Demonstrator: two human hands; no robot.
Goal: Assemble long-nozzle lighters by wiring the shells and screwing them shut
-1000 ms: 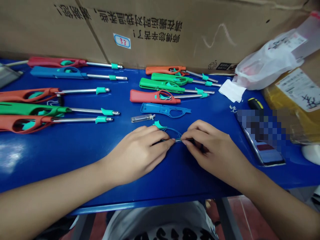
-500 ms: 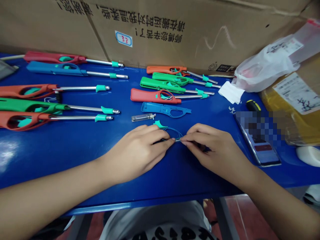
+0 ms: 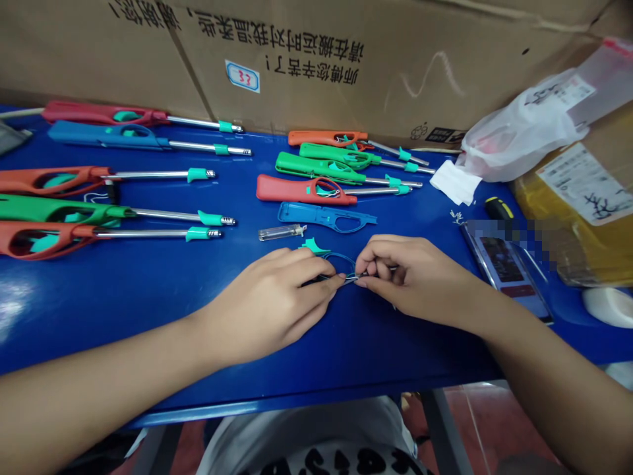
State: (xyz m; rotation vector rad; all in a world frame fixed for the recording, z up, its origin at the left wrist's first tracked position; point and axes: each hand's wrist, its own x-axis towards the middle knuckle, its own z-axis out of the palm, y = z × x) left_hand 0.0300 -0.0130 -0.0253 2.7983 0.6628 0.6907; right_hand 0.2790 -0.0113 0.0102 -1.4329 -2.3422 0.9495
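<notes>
My left hand point(image 3: 281, 300) lies closed over a blue lighter shell half, whose curved trigger guard point(image 3: 341, 255) shows beyond the fingers. The palm hides most of this piece. Fingertips of my right hand point(image 3: 420, 277) pinch a thin metal piece point(image 3: 351, 279) at the guard's near edge, where both hands almost meet. Its exact kind is hard to make out. Just beyond my left fingers sits a teal trigger point(image 3: 313, 247). Farther back are a clear fuel tank point(image 3: 281, 232) and another blue lighter shell half point(image 3: 306, 214), its inside facing up.
Several long-necked lighters lie in two groups, including a green one point(image 3: 64, 210) at left and a red one point(image 3: 297, 190) at centre. A cardboard box point(image 3: 316, 99) walls off the back. On the right are a phone point(image 3: 514, 277), white paper point(image 3: 455, 183) and a plastic bag point(image 3: 524, 138).
My right hand has turned, its fingers curling in more and its wrist shifting slightly up. My left hand stays in nearly the same place over the blue shell half.
</notes>
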